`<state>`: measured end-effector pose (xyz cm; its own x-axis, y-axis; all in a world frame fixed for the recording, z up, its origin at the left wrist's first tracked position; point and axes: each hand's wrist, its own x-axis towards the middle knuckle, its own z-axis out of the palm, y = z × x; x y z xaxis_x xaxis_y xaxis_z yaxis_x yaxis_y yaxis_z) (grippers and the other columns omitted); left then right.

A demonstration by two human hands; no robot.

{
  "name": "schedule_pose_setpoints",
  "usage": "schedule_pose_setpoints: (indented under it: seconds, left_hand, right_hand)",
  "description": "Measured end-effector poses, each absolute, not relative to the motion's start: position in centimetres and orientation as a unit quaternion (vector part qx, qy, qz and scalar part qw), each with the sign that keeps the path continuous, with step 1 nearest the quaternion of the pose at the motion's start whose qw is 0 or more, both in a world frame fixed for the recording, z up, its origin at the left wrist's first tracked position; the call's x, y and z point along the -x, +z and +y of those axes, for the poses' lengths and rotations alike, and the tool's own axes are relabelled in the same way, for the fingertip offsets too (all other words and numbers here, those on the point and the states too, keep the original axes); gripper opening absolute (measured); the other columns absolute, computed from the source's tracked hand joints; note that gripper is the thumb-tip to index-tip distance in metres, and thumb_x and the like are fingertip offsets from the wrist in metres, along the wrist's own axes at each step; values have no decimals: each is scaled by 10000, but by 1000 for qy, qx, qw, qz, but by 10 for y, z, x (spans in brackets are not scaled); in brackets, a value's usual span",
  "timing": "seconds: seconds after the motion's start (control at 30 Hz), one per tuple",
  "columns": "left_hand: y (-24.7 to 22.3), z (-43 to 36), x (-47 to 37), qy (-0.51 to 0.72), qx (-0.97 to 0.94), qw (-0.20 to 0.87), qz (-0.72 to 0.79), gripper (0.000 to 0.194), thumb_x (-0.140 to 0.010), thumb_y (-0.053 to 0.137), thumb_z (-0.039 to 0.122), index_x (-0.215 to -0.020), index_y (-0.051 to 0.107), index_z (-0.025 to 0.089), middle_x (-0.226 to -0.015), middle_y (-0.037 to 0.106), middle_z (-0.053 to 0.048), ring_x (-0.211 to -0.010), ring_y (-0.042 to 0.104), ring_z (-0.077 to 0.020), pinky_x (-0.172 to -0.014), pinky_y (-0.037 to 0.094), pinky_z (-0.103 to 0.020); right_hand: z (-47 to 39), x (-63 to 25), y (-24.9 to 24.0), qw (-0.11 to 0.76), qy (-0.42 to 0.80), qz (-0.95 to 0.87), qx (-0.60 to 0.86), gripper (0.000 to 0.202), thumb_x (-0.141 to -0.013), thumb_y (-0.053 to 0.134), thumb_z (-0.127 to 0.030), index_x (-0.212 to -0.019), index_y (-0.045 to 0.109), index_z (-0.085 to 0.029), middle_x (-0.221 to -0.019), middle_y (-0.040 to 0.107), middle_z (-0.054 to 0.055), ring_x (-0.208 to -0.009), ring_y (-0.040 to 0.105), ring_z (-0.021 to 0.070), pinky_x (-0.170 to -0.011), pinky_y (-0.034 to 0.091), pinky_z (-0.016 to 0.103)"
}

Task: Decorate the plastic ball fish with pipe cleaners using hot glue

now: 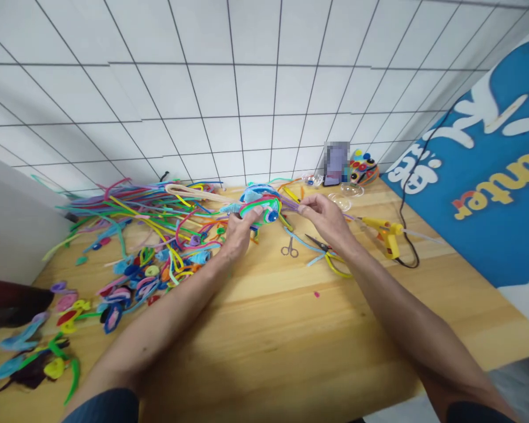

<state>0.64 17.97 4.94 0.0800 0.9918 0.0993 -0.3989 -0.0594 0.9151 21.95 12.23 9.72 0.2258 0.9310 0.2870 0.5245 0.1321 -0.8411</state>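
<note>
My left hand is closed around a colourful pipe-cleaner figure, its thumb pressed on the green and white side near a blue round piece. The figure is held a little above the table and has blue, red and white coils. At its right, my right hand pinches a purple pipe cleaner whose left end meets the figure; whether it is attached there I cannot tell. Below the hands lie small scissors. Yellow-handled scissors rest partly under my right wrist.
Loose pipe cleaners and coiled pieces spread over the table's left. A yellow glue gun with a black cord lies on the right. A phone and a decorated ball-like figure stand against the tiled wall.
</note>
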Motion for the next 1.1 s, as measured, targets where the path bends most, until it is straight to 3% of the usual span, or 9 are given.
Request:
schedule_pose_setpoints:
  seconds: [0.3, 0.4, 0.53, 0.63, 0.8, 0.83, 0.97, 1.03, 1.1]
  left_hand:
    - [75, 169, -9, 585, -375, 680, 234, 600, -638, 979, 509, -1098, 754, 195, -952, 835, -46, -1025, 808, -262, -1010, 622, -395]
    - [80, 167, -8, 590, -396, 669, 220, 601, -656, 964, 528, -1116, 752, 203, -963, 832, -47, -1029, 809, -266, -996, 632, -400]
    - [85, 166, -5, 604, -413, 648, 209, 592, -672, 956, 537, -1132, 744, 231, -975, 829, -37, -1000, 807, -250, -981, 643, -398]
    - [89, 165, -3, 620, -428, 625, 205, 575, -697, 948, 519, -1149, 738, 233, -1011, 828, -36, -1026, 801, -248, -1008, 633, -398]
    - [98, 166, 3, 636, -425, 611, 204, 582, -695, 944, 526, -1156, 745, 232, -983, 824, -28, -989, 807, -258, -995, 639, -428]
    - [100, 166, 5, 643, -419, 607, 204, 574, -694, 944, 523, -1149, 749, 232, -985, 823, -26, -979, 807, -252, -992, 639, -422]
    - [108, 169, 11, 676, -402, 585, 198, 556, -699, 944, 510, -1138, 750, 229, -1021, 822, -21, -997, 796, -224, -1019, 616, -382]
    - [112, 170, 13, 685, -408, 570, 202, 583, -688, 941, 534, -1142, 747, 225, -1034, 818, -30, -1020, 789, -229, -1034, 608, -391]
    - [116, 171, 15, 691, -417, 550, 213, 607, -683, 930, 572, -1147, 746, 227, -1051, 814, -43, -1040, 783, -241, -1039, 607, -411]
  right_hand:
    - [47, -270, 63, 71, 41, -615, 784, 151, -947, 611, -233, -1064, 699, -193, -1144, 789, 151, -1089, 736, 313, -841, 509, 377]
    - [35, -271, 56, 7, 61, -622, 781, 184, -981, 572, -222, -1126, 683, -198, -1210, 770, 147, -1133, 731, 303, -859, 505, 360]
    - [36, -267, 55, -12, 76, -622, 779, 311, -964, 585, -189, -1268, 643, -155, -1322, 730, 197, -1227, 707, 328, -924, 507, 374]
    - [40, -268, 54, -10, 91, -630, 771, 386, -944, 611, -189, -1329, 636, -156, -1334, 736, 203, -1219, 719, 339, -926, 519, 384]
    - [41, -289, 60, 30, 107, -646, 756, 318, -994, 524, -241, -1255, 691, -172, -1245, 773, 186, -1149, 746, 323, -939, 534, 408]
    - [40, -296, 65, 70, 123, -642, 754, 319, -1005, 503, -272, -1247, 691, -184, -1215, 780, 170, -1108, 753, 310, -923, 543, 410]
    - [33, -310, 85, 376, 313, -552, 675, 397, -974, 588, -482, -1267, 661, -224, -1024, 761, 102, -796, 729, 248, -697, 556, 376]
    - [30, -306, 90, 449, 395, -514, 614, 525, -926, 679, -582, -1310, 643, -226, -963, 740, 80, -699, 684, 215, -607, 518, 346]
    - [29, -296, 89, 460, 439, -501, 588, 653, -861, 757, -634, -1350, 625, -223, -897, 728, 60, -664, 662, 206, -570, 494, 334]
